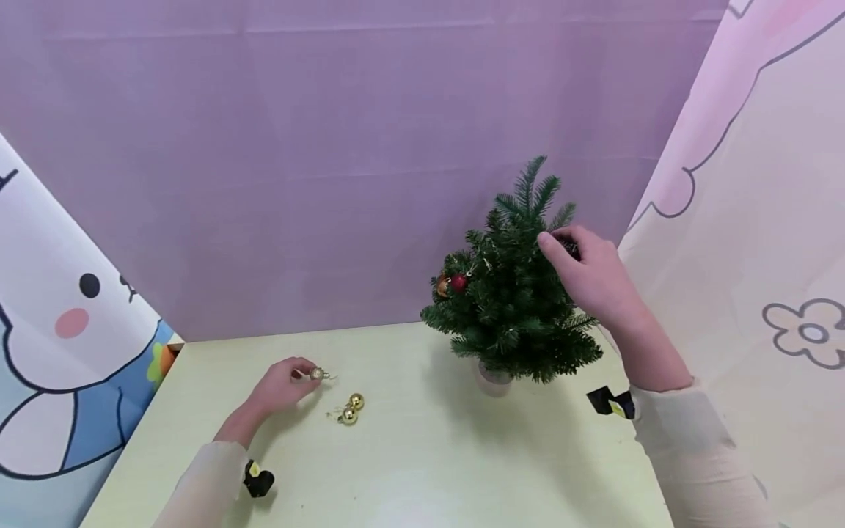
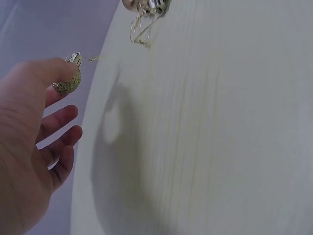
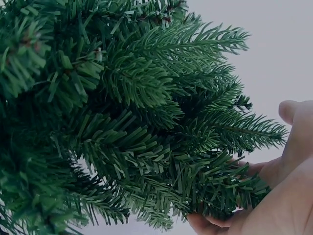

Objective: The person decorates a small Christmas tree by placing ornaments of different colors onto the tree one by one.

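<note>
In the head view my left hand (image 1: pixel 285 385) is over the left part of the table and pinches a small glittery gold bauble (image 1: pixel 319 373) between thumb and forefinger. The left wrist view shows the bauble's silvery cap and gold string, with the other fingers loosely bent. Two shiny gold baubles (image 1: pixel 353 409) with strings lie on the table to the right of this hand. A small artificial Christmas tree (image 1: pixel 518 308) stands at the right. My right hand (image 1: pixel 587 271) is at its upper right side, fingers partly hidden behind branches (image 3: pixel 220 181), thumb apart from them.
A red bauble (image 1: pixel 458 282) and an orange-gold bauble (image 1: pixel 442 286) hang on the tree's left side. The tree's pale base (image 1: pixel 494 380) rests on the light table (image 1: pixel 409 469). A purple backdrop (image 1: pixel 297 183) rises behind, with printed cloth panels at both sides.
</note>
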The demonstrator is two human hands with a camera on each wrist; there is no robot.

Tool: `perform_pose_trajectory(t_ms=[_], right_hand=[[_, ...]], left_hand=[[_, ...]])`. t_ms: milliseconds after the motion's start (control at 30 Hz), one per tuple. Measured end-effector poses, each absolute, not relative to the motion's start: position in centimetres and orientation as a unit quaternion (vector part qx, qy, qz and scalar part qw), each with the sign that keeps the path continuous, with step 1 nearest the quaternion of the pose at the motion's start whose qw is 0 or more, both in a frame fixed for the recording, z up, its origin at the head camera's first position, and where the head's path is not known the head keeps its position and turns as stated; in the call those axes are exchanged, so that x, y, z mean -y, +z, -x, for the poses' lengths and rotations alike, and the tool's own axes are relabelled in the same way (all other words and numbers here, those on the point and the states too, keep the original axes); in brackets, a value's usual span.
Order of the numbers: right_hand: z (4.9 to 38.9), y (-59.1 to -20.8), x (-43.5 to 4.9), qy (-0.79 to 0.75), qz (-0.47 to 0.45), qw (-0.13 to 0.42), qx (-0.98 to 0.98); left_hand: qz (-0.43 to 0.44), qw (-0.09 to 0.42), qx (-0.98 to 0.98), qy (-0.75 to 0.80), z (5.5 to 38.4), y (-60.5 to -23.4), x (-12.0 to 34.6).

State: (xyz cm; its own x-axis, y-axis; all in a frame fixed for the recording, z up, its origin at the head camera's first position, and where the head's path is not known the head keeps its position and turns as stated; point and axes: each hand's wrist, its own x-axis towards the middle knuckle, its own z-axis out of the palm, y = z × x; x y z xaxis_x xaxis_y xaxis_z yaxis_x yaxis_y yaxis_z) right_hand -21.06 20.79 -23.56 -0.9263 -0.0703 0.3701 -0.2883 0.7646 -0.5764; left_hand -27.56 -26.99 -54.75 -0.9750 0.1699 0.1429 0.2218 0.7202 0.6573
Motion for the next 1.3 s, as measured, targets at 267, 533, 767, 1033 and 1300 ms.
perform_pose_trajectory(t_ms=[267,533,767,1033,1300], right_hand=[[21.3,-24.0,-22.5,0.342,-0.167,0.167,0.91],[20.3,-25.1,-22.4,0.326,-0.19,0.209,0.902],[20.1,-26.1,-21.8,0.308,-0.208,0.27,0.888],[19.7,-27.4,-20.6,0.291,-0.206,0.293,0.887],[19.4,-27.9,-20.1,0.28,-0.208,0.33,0.877]], left_hand=[[0.065,0.108,0.934,-0.335,21.7,-54.0,25.4],[0.037,0.139,0.927,-0.346,19.3,-54.0,24.9],[0.029,0.166,0.914,-0.369,18.5,-53.0,24.2],[0.033,0.206,0.901,-0.381,17.1,-51.1,22.2],[0.035,0.234,0.884,-0.403,16.6,-50.0,20.1]])
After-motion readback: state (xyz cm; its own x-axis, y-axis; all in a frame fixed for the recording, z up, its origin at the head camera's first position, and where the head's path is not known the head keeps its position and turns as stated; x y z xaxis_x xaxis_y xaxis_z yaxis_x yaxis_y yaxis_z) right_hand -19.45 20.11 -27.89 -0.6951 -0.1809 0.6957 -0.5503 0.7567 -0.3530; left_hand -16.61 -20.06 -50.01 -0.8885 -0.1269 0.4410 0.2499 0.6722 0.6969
